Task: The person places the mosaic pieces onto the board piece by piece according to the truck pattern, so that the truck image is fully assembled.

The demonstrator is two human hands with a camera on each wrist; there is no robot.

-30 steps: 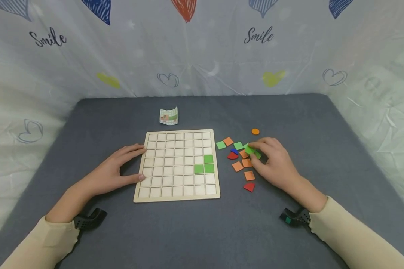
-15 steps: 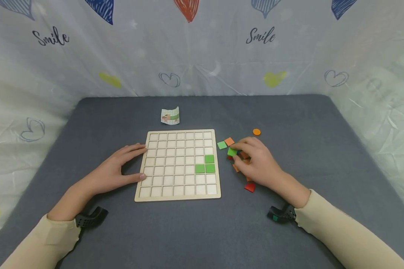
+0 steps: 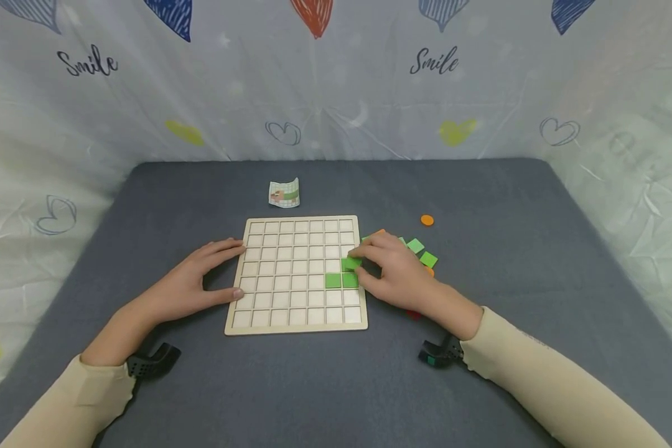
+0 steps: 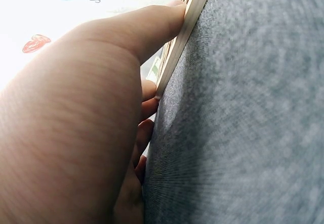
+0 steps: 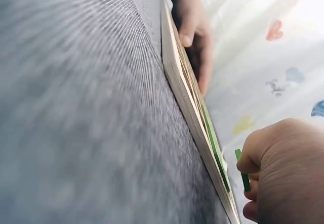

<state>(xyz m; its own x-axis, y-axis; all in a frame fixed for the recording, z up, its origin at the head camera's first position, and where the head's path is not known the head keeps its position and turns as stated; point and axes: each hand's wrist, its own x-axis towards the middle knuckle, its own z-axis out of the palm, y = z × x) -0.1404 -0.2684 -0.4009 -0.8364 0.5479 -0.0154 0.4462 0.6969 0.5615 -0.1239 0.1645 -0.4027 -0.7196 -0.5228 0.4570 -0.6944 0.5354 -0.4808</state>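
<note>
1. While the held tile (image 5: 246,182) is off the board (image 3: 280,285), it hovers near the right rim, and the right wrist view shows a gap beneath it. Two green tiles (image 3: 333,280) lie flat in neighbouring cells just nearer the person; whether another sits under the held one is hard to tell.
2. The right hand (image 3: 396,272) grasps that tile in a pinch between thumb and fingers.
3. The step in hand looks like bringing a tile in to be seated. The next move seems to call for squaring it with a cell, lowering it flat and letting go; which cell is meant cannot be told.
4. The left hand (image 3: 193,283) grasps nothing: its thumb and fingers are spread apart and rest at the left rim, probably steadying the board.
5. To the right, partly hidden by the right hand, lie loose green tiles (image 3: 428,259), an orange piece (image 3: 429,271) and a red piece (image 3: 414,315); an orange disc (image 3: 427,220) lies apart, farther back.
6. Beyond the board's far rim is a card (image 3: 284,193) with a coloured grid, too small to read, on the grey table (image 3: 313,386).
</note>
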